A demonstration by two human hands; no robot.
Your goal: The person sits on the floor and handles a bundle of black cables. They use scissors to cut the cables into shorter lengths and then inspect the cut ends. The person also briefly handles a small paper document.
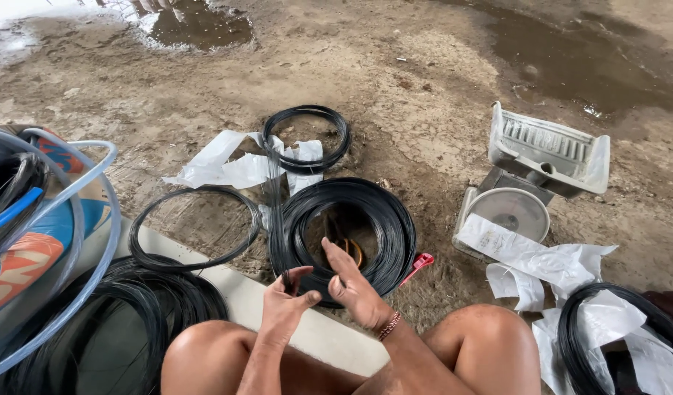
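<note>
A thick coil of black wire (384,219) lies on the dirt ground in front of my knees. My left hand (286,303) pinches a bunch of thin black wire strands that run up from the coil toward a smaller coil (307,135). My right hand (351,285), with a bracelet on the wrist, hovers over the big coil's near edge, fingers extended and touching the strands. A tool with orange and red handles (418,265) lies partly inside and under the big coil.
A thin black wire loop (194,228) lies to the left, a large wire bundle (142,322) beside my left knee. White paper scraps (227,168) lie about. A grey weighing scale (530,183) sits at right, another wrapped coil (607,329) lower right. Puddles at top.
</note>
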